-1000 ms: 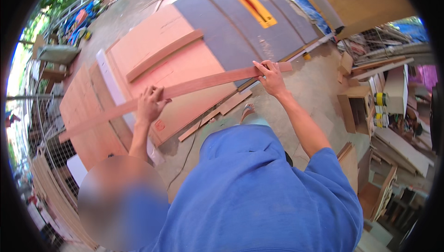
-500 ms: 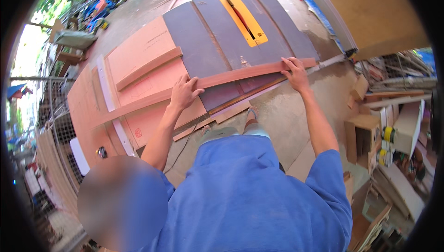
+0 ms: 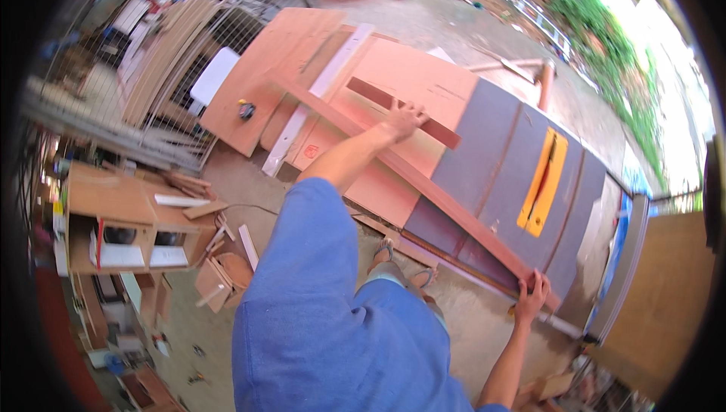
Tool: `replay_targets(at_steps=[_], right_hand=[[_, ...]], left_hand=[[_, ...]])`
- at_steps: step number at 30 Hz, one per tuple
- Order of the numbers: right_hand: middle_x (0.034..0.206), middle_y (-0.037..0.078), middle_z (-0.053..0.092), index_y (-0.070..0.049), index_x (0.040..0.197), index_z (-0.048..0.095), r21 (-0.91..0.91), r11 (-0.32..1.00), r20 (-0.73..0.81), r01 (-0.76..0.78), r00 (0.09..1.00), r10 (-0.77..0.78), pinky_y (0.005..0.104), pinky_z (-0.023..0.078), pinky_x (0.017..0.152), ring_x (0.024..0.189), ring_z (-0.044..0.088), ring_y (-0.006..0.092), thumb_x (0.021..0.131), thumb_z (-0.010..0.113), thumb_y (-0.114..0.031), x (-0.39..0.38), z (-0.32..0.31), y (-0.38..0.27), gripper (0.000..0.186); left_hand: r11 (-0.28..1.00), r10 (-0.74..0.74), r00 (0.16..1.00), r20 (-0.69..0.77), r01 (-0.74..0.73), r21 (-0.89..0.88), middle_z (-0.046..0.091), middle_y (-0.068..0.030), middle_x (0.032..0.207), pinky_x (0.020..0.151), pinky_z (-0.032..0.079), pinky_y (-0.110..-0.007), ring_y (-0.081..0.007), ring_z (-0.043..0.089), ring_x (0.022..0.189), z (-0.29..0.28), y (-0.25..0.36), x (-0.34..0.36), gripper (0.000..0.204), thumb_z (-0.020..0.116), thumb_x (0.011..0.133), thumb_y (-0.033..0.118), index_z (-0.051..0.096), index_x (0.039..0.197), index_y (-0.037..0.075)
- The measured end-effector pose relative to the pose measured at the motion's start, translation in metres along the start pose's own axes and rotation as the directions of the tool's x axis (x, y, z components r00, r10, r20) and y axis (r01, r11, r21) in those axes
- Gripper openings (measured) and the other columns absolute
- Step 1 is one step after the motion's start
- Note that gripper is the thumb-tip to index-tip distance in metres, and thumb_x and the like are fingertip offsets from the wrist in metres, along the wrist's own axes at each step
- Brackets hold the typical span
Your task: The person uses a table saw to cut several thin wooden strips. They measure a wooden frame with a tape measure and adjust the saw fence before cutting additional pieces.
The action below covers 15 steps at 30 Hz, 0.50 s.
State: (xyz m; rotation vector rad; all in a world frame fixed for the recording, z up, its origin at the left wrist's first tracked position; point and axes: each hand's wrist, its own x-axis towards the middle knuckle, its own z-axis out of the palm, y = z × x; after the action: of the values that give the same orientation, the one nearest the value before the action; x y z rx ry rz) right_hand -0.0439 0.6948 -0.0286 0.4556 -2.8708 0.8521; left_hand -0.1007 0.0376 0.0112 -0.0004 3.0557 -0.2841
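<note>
Head view: long wooden strip [image 3: 461, 214] slants across the table [image 3: 488, 132], its middle partly hidden by the left forearm [image 3: 348, 157].
Right hand [image 3: 534, 291] grips its right end; left hand [image 3: 407, 121], well apart, covers a shorter strip's [image 3: 370, 93] middle, its grip unclear.

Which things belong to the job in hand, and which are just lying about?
In the job:
- long reddish wooden strip, in the right hand
- short reddish-brown wooden strip, at the left hand
- grey grooved table

Lying about:
- small yellow-and-black object
- white rounded panel
- open-fronted brown wooden cabinet
</note>
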Motion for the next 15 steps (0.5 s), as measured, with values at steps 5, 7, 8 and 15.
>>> replay_targets(at_steps=[5, 7, 8, 15], right_hand=[[0.134, 0.014, 0.06, -0.009, 0.14, 0.066, -0.008, 0.999, 0.016, -0.035, 0.999, 0.035, 0.046, 0.044, 0.111, 0.129, 0.055, 0.0347, 0.087, 0.083, -0.01, -0.004, 0.002, 0.0, 0.056], [0.133, 0.014, 0.06, -0.008, 0.14, 0.066, -0.006, 0.998, 0.033, -0.055, 0.998, 0.055, 0.0462, 0.044, 0.11, 0.128, 0.056, 0.0349, 0.086, 0.084, -0.01, -0.008, -0.005, -0.001, 0.057], [0.133, 0.014, 0.06, -0.008, 0.14, 0.066, 0.007, 0.998, 0.042, -0.057, 0.998, 0.056, 0.0458, 0.045, 0.11, 0.127, 0.056, 0.0348, 0.086, 0.083, -0.008, -0.005, -0.005, -0.004, 0.057], [0.127, 0.013, 0.063, -0.007, 0.137, 0.068, -0.051, 0.999, 0.095, -0.007, 0.995, 0.012, 0.0416, 0.048, 0.106, 0.12, 0.061, 0.0329, 0.085, 0.083, -0.005, -0.001, -0.003, 0.01, 0.055]], left_hand=[[0.991, -0.133, 0.972, -0.192, 0.125, -0.054, 0.055, -0.012, 0.142, 0.103, 0.052, -0.074, -0.0359, 0.05, 0.137, -0.077, -0.026, -0.11, 0.052, 0.062, 0.093, 0.005, 0.056, 0.144, 0.013], [0.982, -0.168, 0.982, -0.08, 0.16, -0.097, 0.055, -0.0129, 0.14, 0.1, 0.055, -0.073, -0.0369, 0.051, 0.136, -0.085, -0.061, -0.182, 0.052, 0.063, 0.092, 0.006, 0.055, 0.143, 0.011], [0.972, -0.206, 0.978, -0.037, 0.2, -0.126, 0.056, -0.0133, 0.14, 0.101, 0.056, -0.07, -0.0371, 0.051, 0.135, -0.082, -0.08, -0.213, 0.053, 0.064, 0.092, 0.005, 0.055, 0.143, 0.01], [0.892, -0.417, 0.902, 0.112, 0.43, -0.141, 0.059, -0.0138, 0.135, 0.103, 0.059, -0.054, -0.0383, 0.056, 0.134, 0.02, -0.247, -0.348, 0.046, 0.06, 0.096, 0.007, 0.057, 0.141, 0.009]])
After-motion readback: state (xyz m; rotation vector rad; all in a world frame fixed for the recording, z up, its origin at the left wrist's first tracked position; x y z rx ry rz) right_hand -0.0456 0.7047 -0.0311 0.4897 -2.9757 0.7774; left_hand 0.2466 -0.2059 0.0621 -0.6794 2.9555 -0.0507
